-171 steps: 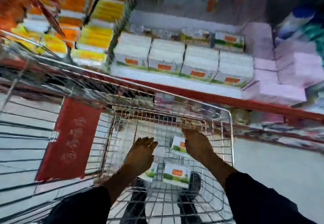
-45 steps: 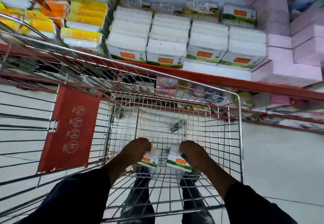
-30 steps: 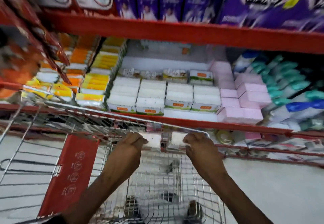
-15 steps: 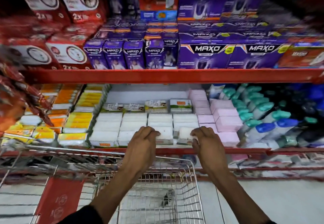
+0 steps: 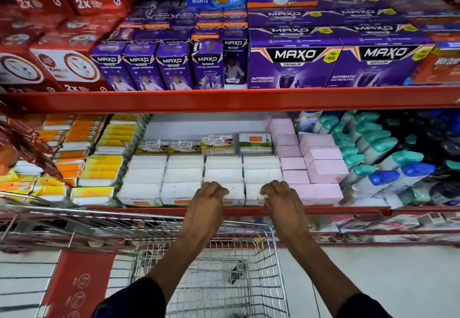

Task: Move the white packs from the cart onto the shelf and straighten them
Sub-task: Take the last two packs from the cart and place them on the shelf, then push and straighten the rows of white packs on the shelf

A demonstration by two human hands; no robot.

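Several white packs [image 5: 183, 175] lie in four rows on the red-edged shelf [image 5: 149, 211]. My left hand [image 5: 207, 199] rests on a white pack [image 5: 236, 193] at the front of the third row, fingers curled over its top. My right hand [image 5: 280, 199] grips another white pack [image 5: 252, 193] at the front of the fourth row. Both packs sit at the shelf's front edge, side by side. The wire cart [image 5: 211, 280] stands below my arms; no packs show in its basket.
Pink boxes [image 5: 323, 168] adjoin the white packs on the right, yellow and orange packs [image 5: 99, 168] on the left. Small labelled boxes [image 5: 216, 144] stand behind the white rows. Purple boxes [image 5: 293, 66] fill the upper shelf. Bottles [image 5: 383, 165] lie far right.
Both hands lifted one white pack each out of the cart and carried them up to the shelf's front edge. The view rose from the cart to the shelves.
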